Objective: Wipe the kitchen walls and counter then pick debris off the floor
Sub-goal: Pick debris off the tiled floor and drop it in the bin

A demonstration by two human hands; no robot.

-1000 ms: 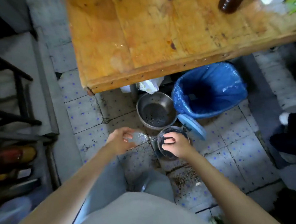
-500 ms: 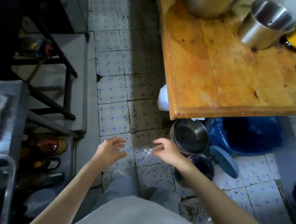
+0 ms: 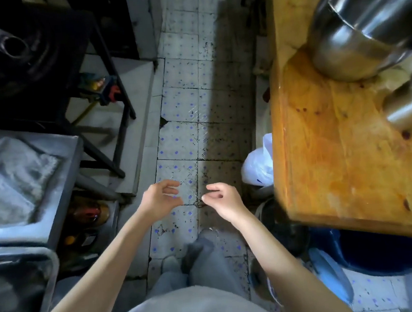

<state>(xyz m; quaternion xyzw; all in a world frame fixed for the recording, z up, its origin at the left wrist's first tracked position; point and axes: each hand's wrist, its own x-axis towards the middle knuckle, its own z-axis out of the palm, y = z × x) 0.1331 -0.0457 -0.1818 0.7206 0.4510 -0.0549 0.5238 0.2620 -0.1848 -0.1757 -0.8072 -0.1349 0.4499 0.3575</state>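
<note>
One tiled floor runs up the middle, white tiles with blue dots and dark specks; it is the landmark here. Right of the floor stands one wooden tabletop, orange and worn. On the tabletop sit two steel vessels: one big pot at the far end and one smaller cup nearer, lying tilted at the frame's edge. Left of the floor is one dark metal rack, and nearer than it one grey steel counter with one crumpled pale cloth lying on it. Below the counter, beside the floor, bottles stand in shadow; their count cannot be told. Under the tabletop's near corner sits one blue bin, with one light blue lid leaning just beside it. One white bag lies on the floor against the tabletop's side.

Two bare arms reach out over the floor. The left hand hovers with fingers loosely curled and apart, its grip holding nothing. The right hand hovers near it, fingers likewise relaxed and bent, its grip also holding nothing. The two hands do not touch. Below them two grey-trousered legs stand on the floor. Debris shows only as dark specks on the tiles under the hands.
</note>
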